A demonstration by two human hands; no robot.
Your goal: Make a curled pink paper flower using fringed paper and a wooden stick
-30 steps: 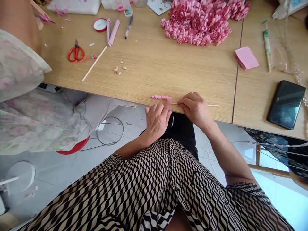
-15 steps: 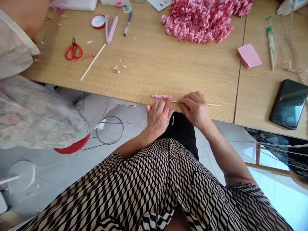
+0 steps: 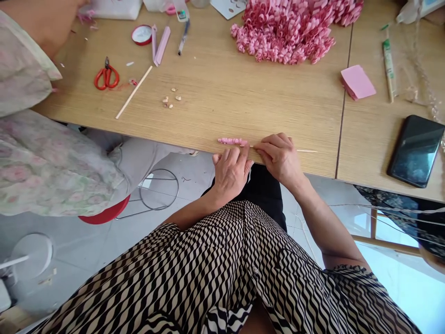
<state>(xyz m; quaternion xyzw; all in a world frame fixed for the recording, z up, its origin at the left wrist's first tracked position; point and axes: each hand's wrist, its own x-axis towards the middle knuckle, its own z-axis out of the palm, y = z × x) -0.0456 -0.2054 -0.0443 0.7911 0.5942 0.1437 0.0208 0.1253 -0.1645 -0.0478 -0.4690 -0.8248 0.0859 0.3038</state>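
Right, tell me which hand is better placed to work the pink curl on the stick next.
Probably the left hand: its fingertips are right at the pink curl. The right hand seems to be pinching the wooden stick further along, so it is better left holding that.

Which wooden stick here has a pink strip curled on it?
The stick held by the right hand, with a pink strip curled at its end; the loose stick on the table is bare.
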